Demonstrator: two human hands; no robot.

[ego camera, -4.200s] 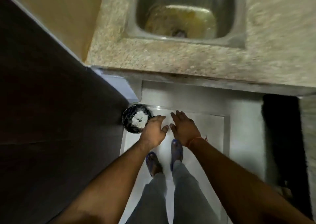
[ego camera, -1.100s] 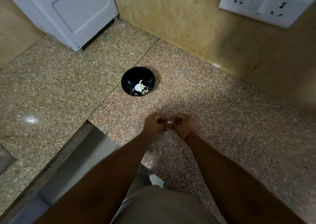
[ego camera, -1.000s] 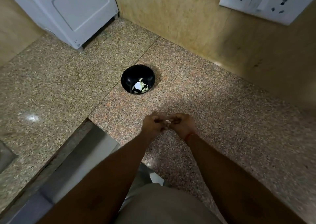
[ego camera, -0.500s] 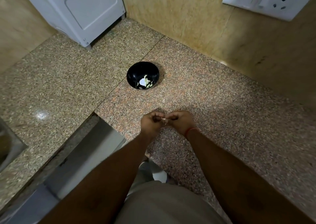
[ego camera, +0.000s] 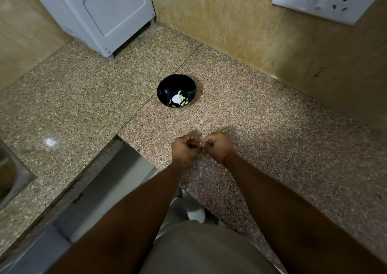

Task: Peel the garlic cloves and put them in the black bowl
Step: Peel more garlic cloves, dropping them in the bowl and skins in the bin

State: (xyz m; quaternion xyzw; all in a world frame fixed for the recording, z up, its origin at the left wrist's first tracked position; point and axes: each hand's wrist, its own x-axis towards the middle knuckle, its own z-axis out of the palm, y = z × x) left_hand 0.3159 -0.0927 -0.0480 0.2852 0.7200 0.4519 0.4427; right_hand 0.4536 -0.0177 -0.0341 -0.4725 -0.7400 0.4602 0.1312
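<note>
Head view: worn high, facing forward and steeply down onto the corner worktop [ego camera: 261,127].
Nearness: hands seemingly at arm's length.

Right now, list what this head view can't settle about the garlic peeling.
- What the left hand and right hand pinch: curled fingers hide it; only a pale speck shows between them.
- Contents of the black bowl: pale bits too small to tell cloves from skins.
- The sink: cut off by the left edge.
- Unpeeled cloves: none visible on the counter.
</note>
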